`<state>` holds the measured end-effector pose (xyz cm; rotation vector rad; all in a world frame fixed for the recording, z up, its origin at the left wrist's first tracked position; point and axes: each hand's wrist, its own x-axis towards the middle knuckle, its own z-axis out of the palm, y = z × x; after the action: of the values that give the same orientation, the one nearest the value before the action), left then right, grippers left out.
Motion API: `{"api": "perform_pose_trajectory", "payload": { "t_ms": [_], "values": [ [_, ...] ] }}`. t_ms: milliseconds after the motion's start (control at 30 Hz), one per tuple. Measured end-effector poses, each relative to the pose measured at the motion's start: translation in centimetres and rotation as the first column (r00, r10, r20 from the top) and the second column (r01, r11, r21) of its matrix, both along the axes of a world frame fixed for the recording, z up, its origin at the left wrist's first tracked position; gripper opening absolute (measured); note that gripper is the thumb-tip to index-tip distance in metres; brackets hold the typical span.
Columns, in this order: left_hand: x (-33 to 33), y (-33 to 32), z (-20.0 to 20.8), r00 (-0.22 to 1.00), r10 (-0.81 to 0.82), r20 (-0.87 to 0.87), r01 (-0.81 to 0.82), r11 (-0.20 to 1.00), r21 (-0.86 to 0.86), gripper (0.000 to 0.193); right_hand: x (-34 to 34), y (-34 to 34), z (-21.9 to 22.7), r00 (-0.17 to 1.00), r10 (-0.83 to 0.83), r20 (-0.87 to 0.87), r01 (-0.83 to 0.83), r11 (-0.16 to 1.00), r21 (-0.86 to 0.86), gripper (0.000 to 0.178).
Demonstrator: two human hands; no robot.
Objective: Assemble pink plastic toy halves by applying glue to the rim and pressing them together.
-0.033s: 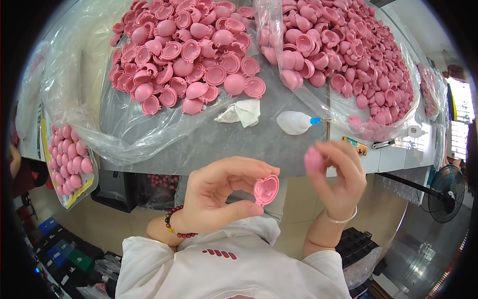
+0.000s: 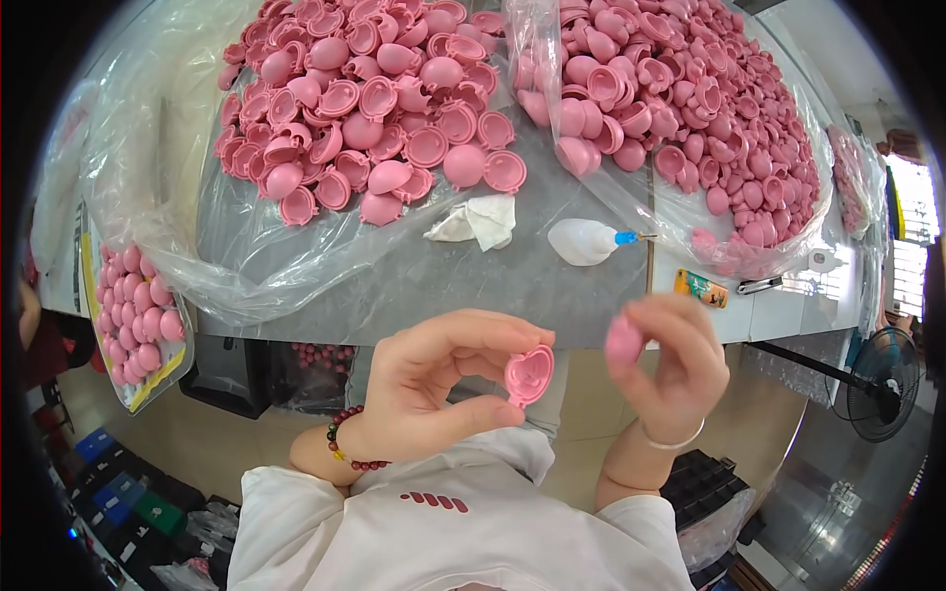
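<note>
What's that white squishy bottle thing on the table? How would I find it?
Look at the grey table between the two big heaps of pink shells. Near the right heap's plastic bag lies a small white bottle on its side, beside a crumpled white cloth. Only it has a blue nozzle tip.

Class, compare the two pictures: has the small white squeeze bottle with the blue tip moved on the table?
No. The white squeeze bottle lies in the same spot, just right of the crumpled white cloth, blue tip pointing right as before.
</note>
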<state>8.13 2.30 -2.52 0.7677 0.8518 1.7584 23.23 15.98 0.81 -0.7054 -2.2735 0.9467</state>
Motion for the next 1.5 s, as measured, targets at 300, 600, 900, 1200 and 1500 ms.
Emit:
{"api": "perform_pose_trajectory", "payload": {
  "t_ms": [300, 600, 900, 1200, 1500],
  "values": [
    [0.2, 0.1, 0.0, 0.962, 0.012, -0.272, -0.02, 0.999, -0.027, 0.039, -1.6, -2.6, -0.7, 0.959, 0.2, -0.202, -0.192, 0.98, 0.06, 0.029],
    [0.1, 0.2, 0.5, 0.956, -0.008, -0.295, -0.013, 0.997, -0.072, 0.048, -0.8, -2.8, -0.8, 0.971, 0.211, -0.109, -0.186, 0.96, 0.208, 0.035],
    [0.0, 0.4, -0.2, 0.92, 0.073, -0.386, -0.089, 0.996, -0.025, 0.051, -0.2, -2.8, -1.6, 0.96, 0.185, -0.208, -0.174, 0.982, 0.072, 0.046],
    [0.3, 0.1, -0.2, 0.902, 0.13, -0.411, -0.122, 0.991, 0.047, 0.039, -1.9, -3.2, -1.6, 0.927, 0.207, -0.313, -0.295, 0.918, -0.266, 0.071],
    [-0.2, -0.3, -0.5, 0.93, 0.043, -0.366, -0.034, 0.999, 0.03, 0.045, -2.3, -3.4, -2.2, 0.913, 0.299, -0.278, -0.343, 0.931, -0.123, 0.076]
  ]
}}
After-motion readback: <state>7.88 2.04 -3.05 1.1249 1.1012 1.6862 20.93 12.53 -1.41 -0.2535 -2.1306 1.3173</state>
